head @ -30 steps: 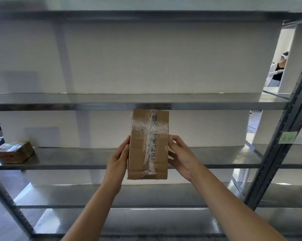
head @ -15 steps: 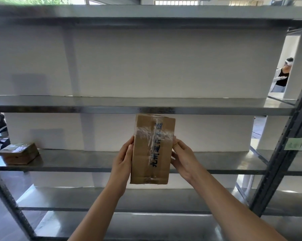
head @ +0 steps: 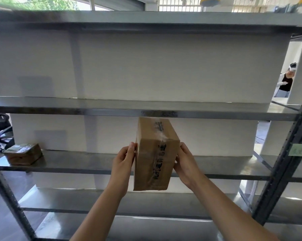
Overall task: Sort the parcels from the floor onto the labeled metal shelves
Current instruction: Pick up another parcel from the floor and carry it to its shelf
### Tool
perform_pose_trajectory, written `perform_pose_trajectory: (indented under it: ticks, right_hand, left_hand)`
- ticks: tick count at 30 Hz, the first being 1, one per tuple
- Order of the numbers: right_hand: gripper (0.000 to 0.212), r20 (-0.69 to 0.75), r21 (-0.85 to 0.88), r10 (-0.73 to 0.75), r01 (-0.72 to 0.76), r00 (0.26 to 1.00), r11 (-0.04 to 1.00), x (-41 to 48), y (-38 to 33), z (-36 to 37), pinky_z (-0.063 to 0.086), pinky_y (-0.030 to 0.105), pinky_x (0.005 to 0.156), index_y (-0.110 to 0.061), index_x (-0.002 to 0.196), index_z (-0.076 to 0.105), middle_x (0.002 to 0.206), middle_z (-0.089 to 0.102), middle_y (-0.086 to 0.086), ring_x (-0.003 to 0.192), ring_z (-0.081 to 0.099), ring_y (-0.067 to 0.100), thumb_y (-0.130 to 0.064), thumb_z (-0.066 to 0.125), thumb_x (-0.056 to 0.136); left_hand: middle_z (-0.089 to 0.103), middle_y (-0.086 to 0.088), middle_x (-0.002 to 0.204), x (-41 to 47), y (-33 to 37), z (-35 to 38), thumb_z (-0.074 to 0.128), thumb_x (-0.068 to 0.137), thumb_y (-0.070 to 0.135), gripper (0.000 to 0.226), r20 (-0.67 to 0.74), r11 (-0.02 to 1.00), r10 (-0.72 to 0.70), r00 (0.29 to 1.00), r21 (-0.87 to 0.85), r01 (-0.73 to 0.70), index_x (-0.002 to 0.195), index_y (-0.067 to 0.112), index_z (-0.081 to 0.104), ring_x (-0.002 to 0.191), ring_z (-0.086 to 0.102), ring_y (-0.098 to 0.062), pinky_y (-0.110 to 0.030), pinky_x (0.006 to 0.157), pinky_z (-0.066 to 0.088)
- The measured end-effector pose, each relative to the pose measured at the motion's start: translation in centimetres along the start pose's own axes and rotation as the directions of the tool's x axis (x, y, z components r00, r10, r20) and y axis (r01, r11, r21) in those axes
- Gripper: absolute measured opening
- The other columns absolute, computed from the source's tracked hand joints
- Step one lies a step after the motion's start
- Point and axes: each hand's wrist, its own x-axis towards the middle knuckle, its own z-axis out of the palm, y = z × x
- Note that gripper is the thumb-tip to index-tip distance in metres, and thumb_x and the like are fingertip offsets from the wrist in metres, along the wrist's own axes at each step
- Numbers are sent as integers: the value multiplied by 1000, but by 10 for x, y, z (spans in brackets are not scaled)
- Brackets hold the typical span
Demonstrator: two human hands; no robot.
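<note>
I hold a brown cardboard parcel with clear tape and dark lettering upright in front of the metal shelves. My left hand presses its left side and my right hand presses its right side. The parcel's top end tilts away from me and sits just under the front edge of the upper middle shelf. A second, smaller taped parcel lies flat at the left end of the shelf below.
A dark upright post stands on the right, carrying a green sticky label. Another person stands far back on the right behind a white pillar. A black chair base shows at the left edge.
The parcel has tipped so that its top end leans away from me toward the shelves and its top face now shows. Both hands keep their grip on its sides.
</note>
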Motion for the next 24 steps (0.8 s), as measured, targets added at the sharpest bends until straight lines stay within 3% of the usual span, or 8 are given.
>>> perform_pose_trajectory:
  ticks: [3,7,11,14,19,24]
  right_hand:
    - [17,48,-35,3,-1,999,999,2,-1,-2,52,35,82,-11,97,60,89,70,5,89,64,23,-26,56,101]
    - [26,73,-86,22,-16,997,996,4,-5,-6,53,41,98,-9,114,65,107,72,9,106,66,29,-26,62,95]
    - [47,99,-113,28,-17,995,993,4,-6,-9,50,41,105,-19,128,67,122,73,3,117,65,23,-39,64,85]
    - [32,88,-125,54,-43,995,991,5,-3,-10,51,38,102,-20,125,70,120,74,5,115,67,23,-27,47,105]
    - [34,19,-150,45,-41,999,988,3,3,-1,54,26,79,-22,118,73,114,76,6,101,70,19,-23,40,108]
    - [33,92,-198,58,-39,994,979,4,5,2,54,34,96,-34,127,66,119,74,-4,115,67,16,-36,40,107]
  left_hand:
    - [72,-4,101,-2,0,-1,47,83,62,55,-33,1000,16,999,11,-15,111,19,66,101,67,-24,-47,100,53]
    - [72,-2,110,-4,0,-5,49,83,60,56,-19,999,35,999,34,-34,120,21,67,109,65,-23,-49,103,51]
    - [71,5,119,-7,-4,-5,50,91,50,46,-14,998,58,998,32,-58,128,26,65,115,63,-16,-31,96,53]
    - [68,6,123,-11,-6,-3,53,96,38,35,7,997,81,997,12,-81,129,28,62,111,63,-5,-13,77,53]
    - [51,1,133,-13,-9,1,54,91,51,41,-14,997,79,997,14,-79,130,41,58,116,58,-11,-20,81,50]
    - [55,8,136,-9,-16,-2,44,101,48,40,-29,999,39,999,39,-38,139,42,53,112,55,-1,-14,75,41]
